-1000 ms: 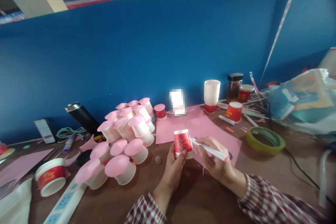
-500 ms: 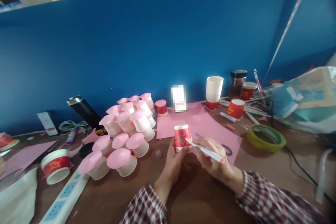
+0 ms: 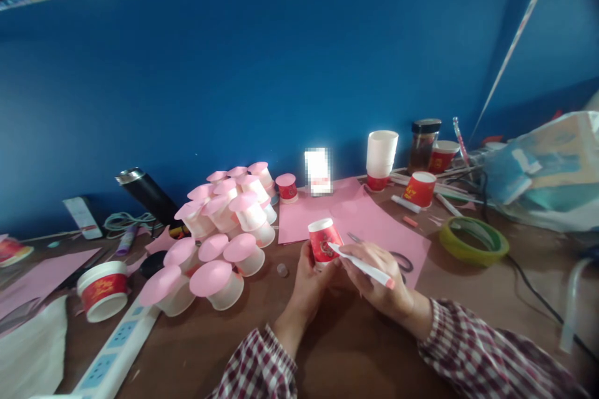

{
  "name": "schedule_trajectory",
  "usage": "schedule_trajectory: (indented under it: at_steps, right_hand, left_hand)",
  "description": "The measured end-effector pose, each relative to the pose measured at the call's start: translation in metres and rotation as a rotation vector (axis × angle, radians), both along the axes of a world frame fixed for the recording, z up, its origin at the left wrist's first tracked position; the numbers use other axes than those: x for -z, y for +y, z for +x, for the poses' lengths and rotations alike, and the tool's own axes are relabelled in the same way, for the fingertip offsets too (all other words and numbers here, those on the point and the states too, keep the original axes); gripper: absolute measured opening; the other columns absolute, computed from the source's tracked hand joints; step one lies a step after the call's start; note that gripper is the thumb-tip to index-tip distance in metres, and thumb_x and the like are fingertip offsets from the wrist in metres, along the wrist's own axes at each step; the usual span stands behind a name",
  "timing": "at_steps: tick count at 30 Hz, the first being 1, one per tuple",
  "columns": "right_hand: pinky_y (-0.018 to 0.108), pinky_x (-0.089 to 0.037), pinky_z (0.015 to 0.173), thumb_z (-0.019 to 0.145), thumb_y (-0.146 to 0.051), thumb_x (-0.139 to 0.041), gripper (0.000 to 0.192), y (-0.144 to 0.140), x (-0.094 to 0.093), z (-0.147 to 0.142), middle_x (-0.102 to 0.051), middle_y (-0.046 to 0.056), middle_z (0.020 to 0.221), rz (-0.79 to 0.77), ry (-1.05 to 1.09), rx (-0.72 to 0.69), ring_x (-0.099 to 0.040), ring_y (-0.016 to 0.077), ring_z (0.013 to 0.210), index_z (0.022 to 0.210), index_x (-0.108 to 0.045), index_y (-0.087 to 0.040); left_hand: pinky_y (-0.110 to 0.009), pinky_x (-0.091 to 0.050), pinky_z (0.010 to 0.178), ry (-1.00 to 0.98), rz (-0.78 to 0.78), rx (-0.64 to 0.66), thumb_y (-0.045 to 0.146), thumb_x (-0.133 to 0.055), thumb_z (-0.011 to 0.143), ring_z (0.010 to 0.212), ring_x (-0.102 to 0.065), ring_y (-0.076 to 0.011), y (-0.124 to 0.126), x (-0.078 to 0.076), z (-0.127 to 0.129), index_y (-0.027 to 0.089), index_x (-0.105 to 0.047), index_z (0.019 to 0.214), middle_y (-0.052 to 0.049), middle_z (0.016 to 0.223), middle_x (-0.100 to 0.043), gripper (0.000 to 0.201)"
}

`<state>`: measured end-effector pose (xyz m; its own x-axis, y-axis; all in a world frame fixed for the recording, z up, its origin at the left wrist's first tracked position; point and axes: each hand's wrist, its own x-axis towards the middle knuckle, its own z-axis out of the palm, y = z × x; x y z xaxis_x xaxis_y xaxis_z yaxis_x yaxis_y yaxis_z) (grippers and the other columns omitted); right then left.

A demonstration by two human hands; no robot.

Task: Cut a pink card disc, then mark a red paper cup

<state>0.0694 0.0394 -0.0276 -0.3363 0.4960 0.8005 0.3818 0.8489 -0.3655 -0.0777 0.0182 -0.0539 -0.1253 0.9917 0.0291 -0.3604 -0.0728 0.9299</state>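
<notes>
Both forearms come in from 6 o'clock in plaid sleeves, wrists meeting near frame centre. Left hand (image 3: pixel 306 280) is curled, fingers wrapped round the lower part of the cup (image 3: pixel 322 242), thumb on the side facing the camera. Right hand (image 3: pixel 379 277) sits just right of it, fingers closed in a writing grip on a pen (image 3: pixel 362 267); the pen lies slanted, tip at 10 o'clock touching the cup's side, pink end at 4 o'clock.

Cup: small, red printed band, white rim on top, tilted slightly left, held just above the counter (image 3: pixel 374 361) at the near edge of the pink paper (image 3: pixel 374 224). Whether the white top is a base or a mouth, cannot tell.

Scissors (image 3: pixel 397 259) lie on the paper at 3 o'clock from the right hand, partly hidden by it. Pile of pink-lidded cups (image 3: pixel 219 237) at 9 o'clock from the left hand, near. Tape roll (image 3: pixel 472 240) at 3 o'clock, well apart. White cup stack (image 3: pixel 381 153) and jar (image 3: pixel 423 143) at 1 o'clock against the blue wall. Red tub (image 3: pixel 103 290) and power strip (image 3: pixel 116 352) at 8 o'clock. Black flask (image 3: pixel 147 196) at 10 o'clock, leaning.
</notes>
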Motion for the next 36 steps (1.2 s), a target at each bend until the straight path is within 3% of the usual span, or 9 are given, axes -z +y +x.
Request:
schedule_trajectory:
  at_steps: [10,36]
  right_hand:
    - [0.037,-0.053,0.074,0.087,-0.015,-0.053,0.018,-0.0001,0.0016,-0.0003,-0.069,0.006,0.085,-0.003,-0.046,0.000,-0.064,0.0198,0.076,0.102,-0.062,-0.019]
    - [0.032,-0.052,0.064,0.088,-0.015,-0.049,0.010,0.0034,0.0026,-0.0001,-0.067,0.005,0.080,0.043,-0.052,0.071,-0.063,0.0181,0.068,0.093,-0.057,-0.019]
  left_hand:
    - [-0.034,-0.047,0.085,0.048,-0.014,-0.003,0.028,-0.077,0.066,0.094,-0.064,-0.0229,0.0012,0.0005,-0.0005,0.016,-0.055,0.108,-0.009,0.102,-0.068,0.049]
    - [-0.033,-0.046,0.086,0.030,-0.046,-0.070,0.027,-0.077,0.066,0.089,-0.063,-0.0183,0.0043,0.0048,-0.0032,0.016,-0.051,0.110,-0.008,0.100,-0.066,0.052]
